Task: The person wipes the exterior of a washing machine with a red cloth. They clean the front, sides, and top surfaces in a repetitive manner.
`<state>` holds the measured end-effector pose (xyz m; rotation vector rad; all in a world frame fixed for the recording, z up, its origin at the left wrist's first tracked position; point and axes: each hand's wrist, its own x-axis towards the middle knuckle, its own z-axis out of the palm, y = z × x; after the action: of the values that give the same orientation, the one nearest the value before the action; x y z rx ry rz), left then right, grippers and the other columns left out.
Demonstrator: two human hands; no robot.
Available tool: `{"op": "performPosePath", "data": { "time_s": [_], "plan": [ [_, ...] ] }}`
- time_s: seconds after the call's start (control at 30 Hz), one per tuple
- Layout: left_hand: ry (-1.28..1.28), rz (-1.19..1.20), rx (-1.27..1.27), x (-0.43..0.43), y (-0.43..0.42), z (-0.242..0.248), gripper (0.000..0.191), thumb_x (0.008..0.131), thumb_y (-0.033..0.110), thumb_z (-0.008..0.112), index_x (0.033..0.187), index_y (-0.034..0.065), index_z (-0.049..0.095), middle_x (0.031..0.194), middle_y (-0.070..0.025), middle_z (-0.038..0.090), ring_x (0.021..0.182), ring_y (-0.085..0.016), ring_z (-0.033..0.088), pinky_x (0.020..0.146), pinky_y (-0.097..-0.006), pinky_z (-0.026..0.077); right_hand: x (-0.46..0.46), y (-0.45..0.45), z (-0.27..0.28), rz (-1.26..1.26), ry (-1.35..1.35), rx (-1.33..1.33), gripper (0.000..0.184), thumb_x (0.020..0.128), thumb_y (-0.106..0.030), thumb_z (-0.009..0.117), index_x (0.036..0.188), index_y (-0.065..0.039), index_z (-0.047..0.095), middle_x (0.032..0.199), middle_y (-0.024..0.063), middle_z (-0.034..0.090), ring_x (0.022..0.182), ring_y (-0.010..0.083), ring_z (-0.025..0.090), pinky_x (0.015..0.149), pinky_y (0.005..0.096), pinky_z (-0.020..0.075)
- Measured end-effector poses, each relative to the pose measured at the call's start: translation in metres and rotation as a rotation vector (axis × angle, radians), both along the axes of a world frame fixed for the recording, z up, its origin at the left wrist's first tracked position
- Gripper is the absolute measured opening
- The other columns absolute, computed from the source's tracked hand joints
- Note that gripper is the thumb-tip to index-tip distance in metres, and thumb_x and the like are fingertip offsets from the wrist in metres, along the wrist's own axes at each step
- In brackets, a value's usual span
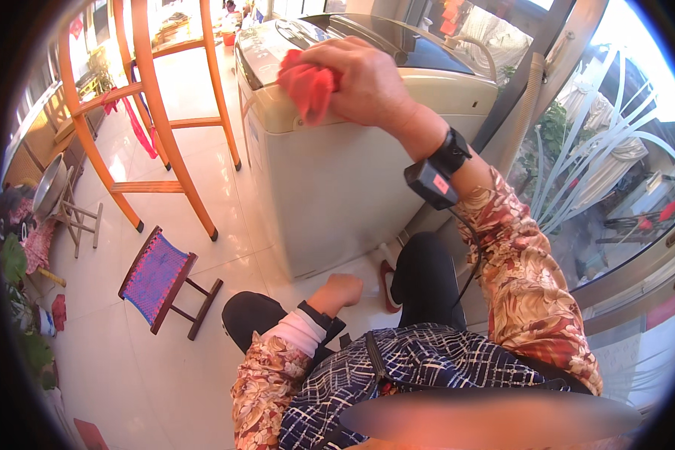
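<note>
My right hand (365, 79) grips a bunched red cloth (309, 90) at the upper front corner of a top-loading washing machine (349, 197). The cloth lies against the control panel's edge and hangs a little over the front. Behind that hand is the machine's dark, see-through lid (427, 53). My left hand (343, 289) is low, over my left knee and in front of the machine's base. It looks curled into a fist, with nothing visible in it. A black strap with a small box (436, 183) is on my right wrist.
An orange ladder-like frame (160, 101) stands left of the machine, with pink cloth strips (140, 132) hanging from it. A woven folding stool (157, 281) is on the tiled floor (101, 371). Further left, a metal basin (50, 185) rests on a wooden stand. A window (602, 146) is at right.
</note>
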<state>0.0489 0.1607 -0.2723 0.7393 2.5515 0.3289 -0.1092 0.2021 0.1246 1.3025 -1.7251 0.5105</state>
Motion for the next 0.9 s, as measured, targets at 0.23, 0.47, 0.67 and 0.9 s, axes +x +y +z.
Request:
{"op": "performPosePath", "data": {
  "time_s": [0.23,0.47,0.67,0.9],
  "plan": [
    [-0.057,0.053,-0.038,-0.015,-0.017,-0.028,0.026,0.083,0.01,0.065,0.102,0.0059,0.082,0.112,-0.0211,0.078,0.105,-0.041,0.075,0.087,-0.0516,0.06,0.042,-0.069,0.003,-0.031,-0.122,0.347,0.036,0.082,-0.032,0.082,0.115,-0.017,0.079,0.105,0.0039,0.077,0.105,0.0278,0.071,0.088,0.0395,0.059],
    [-0.089,0.085,-0.083,-0.017,-0.027,-0.025,0.029,0.085,0.011,0.064,0.108,0.0047,0.081,0.116,-0.0223,0.077,0.11,-0.043,0.074,0.092,-0.0524,0.059,0.048,-0.05,0.001,0.036,-0.21,0.372,0.039,0.083,-0.035,0.082,0.117,-0.017,0.078,0.102,0.0055,0.077,0.101,0.0287,0.071,0.088,0.0394,0.0586],
    [-0.093,0.082,-0.074,-0.013,-0.028,-0.025,0.031,0.087,0.014,0.063,0.112,0.0034,0.08,0.119,-0.0234,0.076,0.113,-0.042,0.073,0.095,-0.0513,0.059,0.017,0.035,-0.001,0.051,-0.177,0.131,0.04,0.081,-0.021,0.084,0.118,-0.01,0.075,0.109,0.0107,0.077,0.105,0.0337,0.07,0.092,0.0419,0.058],
    [-0.14,0.061,-0.142,-0.001,-0.037,-0.036,0.034,0.088,0.017,0.064,0.115,0.0029,0.079,0.121,-0.0241,0.076,0.114,-0.04,0.073,0.096,-0.0494,0.058,-0.04,0.18,-0.004,-0.271,-0.233,-0.108,0.04,0.092,-0.029,0.077,0.126,-0.009,0.074,0.12,0.0157,0.076,0.113,0.0375,0.07,0.099,0.0431,0.0562]
  ]
}}
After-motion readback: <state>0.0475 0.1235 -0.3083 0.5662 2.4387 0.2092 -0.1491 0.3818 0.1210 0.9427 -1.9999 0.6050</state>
